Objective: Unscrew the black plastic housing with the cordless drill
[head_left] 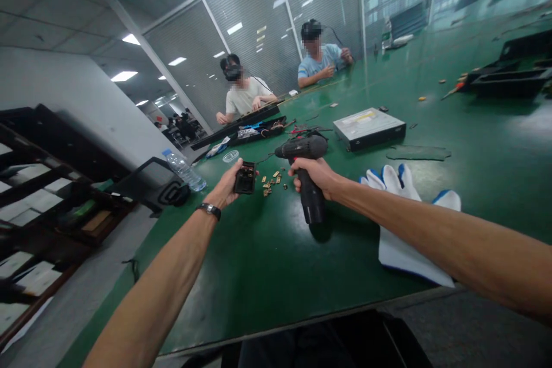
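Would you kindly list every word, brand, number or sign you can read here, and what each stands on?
No text can be read.
Flat silver-and-black box: its label is too blurred to read.
Power drill in the right hand: any marking is too small to read.

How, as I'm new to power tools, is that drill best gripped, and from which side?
I'd take the drill by its handle, coming from the right: its nose points left, towards the black box in the left hand, and the downward handle suits wrapped fingers, as the right hand shows.
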A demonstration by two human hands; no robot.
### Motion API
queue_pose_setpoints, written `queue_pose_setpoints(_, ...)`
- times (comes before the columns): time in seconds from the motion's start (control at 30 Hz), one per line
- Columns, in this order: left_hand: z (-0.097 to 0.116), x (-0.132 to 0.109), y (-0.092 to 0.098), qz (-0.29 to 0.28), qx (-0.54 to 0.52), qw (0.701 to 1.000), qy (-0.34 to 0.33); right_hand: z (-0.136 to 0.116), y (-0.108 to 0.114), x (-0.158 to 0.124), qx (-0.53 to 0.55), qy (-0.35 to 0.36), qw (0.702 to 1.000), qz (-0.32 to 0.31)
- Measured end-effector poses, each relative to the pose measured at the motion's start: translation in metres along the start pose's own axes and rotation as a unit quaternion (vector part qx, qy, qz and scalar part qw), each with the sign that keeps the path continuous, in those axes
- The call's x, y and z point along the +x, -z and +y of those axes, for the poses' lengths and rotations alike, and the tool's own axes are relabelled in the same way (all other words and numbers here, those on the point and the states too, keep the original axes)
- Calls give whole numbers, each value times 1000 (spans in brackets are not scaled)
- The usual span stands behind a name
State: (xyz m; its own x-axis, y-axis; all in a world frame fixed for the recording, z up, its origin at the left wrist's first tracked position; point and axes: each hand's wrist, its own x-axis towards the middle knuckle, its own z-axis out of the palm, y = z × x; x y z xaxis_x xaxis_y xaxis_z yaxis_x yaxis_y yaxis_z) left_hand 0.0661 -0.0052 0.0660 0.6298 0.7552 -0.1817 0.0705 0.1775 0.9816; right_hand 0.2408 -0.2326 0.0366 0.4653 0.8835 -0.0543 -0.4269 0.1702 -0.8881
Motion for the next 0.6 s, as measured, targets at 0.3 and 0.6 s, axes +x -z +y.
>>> queue_pose_setpoints(0.3,-41,-28,33,70,-202,975,-64,1,-19,-23,-104,8,985,-136)
queue_pose_setpoints(0.6,-54,-34,50,113,-295,942,-111,19,-56,-61,-222,-32,944,-242)
